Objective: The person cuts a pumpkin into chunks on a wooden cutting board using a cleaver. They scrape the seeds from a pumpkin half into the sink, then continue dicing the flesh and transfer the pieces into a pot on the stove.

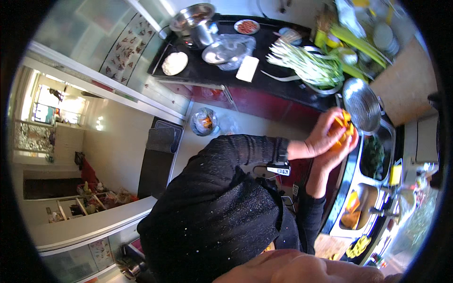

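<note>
Orange pumpkin chunks (pixel 342 125) are cupped between my two hands. My left hand (pixel 324 136) lies over the near side of the pieces, fingers curled around them. Under and beside them is my right hand (pixel 334 155), palm turned up, with its fingertips near the pumpkin. Just beyond my fingers a round stainless steel bowl (pixel 361 104) stands tilted at the counter corner; its inside shows no clear contents. My hands are apart from its rim or barely next to it; I cannot tell which.
One sink basin holds dark green leaves (pixel 373 157); the other holds large pumpkin pieces (pixel 351 219). A cutting board (pixel 329 244) lies nearby. Green onions (pixel 304 65), a white block (pixel 247 69) and a plate of sliced meat (pixel 246 27) sit on the black counter. A bin (pixel 203 122) stands on the floor.
</note>
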`<action>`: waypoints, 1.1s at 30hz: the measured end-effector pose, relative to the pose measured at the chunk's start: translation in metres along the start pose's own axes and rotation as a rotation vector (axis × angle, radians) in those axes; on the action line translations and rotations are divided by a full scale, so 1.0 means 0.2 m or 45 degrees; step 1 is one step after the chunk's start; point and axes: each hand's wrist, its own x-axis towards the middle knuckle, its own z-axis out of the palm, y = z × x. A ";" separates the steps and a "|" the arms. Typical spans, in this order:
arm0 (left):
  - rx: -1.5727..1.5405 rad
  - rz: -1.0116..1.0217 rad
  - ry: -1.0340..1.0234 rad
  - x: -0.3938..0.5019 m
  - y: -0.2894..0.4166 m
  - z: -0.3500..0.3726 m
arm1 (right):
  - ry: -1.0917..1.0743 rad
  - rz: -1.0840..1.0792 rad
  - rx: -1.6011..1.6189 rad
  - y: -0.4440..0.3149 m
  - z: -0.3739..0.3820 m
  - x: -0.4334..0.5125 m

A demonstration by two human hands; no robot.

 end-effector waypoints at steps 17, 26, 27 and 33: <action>0.166 -0.576 1.127 1.66 -0.64 -3.03 | -0.878 1.166 -0.035 1.98 3.04 -0.10; 0.489 -1.189 0.726 1.82 -0.79 -3.29 | -0.743 1.462 -0.467 2.28 3.22 -0.01; 0.493 -1.208 0.635 1.80 -0.78 -3.30 | -0.726 1.477 -0.453 2.29 3.21 -0.01; 0.236 -1.094 0.468 1.77 -0.76 -3.21 | -0.937 1.384 -0.439 2.34 3.17 0.02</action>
